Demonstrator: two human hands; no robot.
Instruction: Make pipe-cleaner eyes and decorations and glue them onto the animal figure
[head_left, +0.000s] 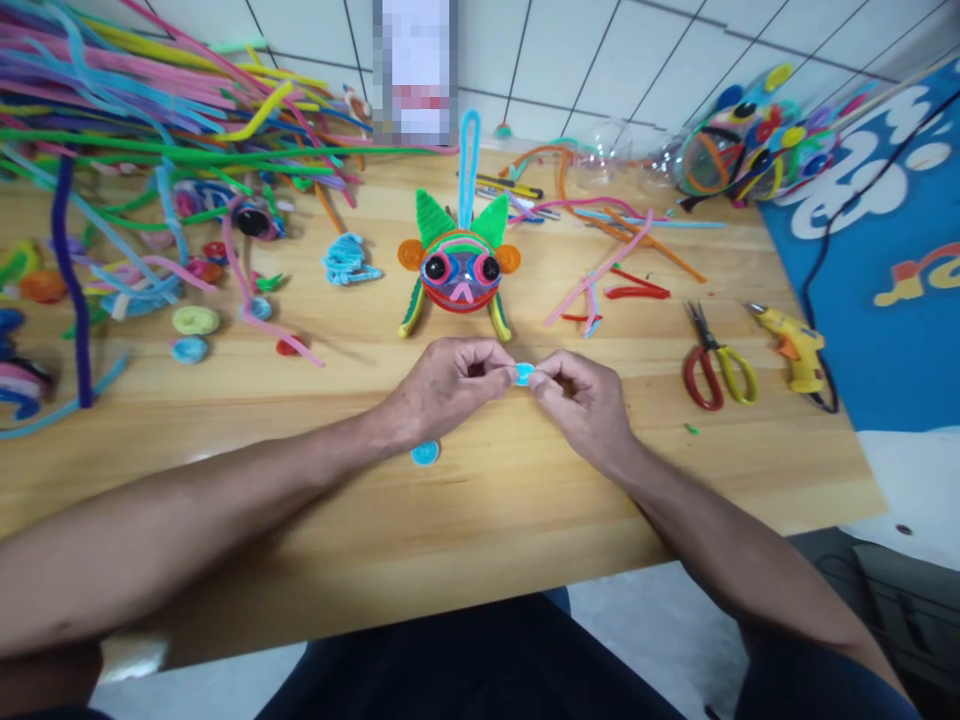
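Observation:
Between my two hands is a small blue disc (524,374), pinched at its left edge by my left hand (469,378) and at its right edge by my right hand (577,393). Both hands are closed on it. A second blue disc (425,453) lies on the table below my left wrist. Just beyond my hands stands a colourful creature figure (461,270) with green ears, orange curls, big black eyes and a tall light-blue loop on top.
Pipe cleaners (150,90) are heaped at the left. Scissors (712,365) and a yellow glue gun (799,345) lie at the right. Blue fuzzy coils (346,260) and loose pink and red pieces (637,292) flank the figure. Decorated clear shapes (750,150) stand at the back right.

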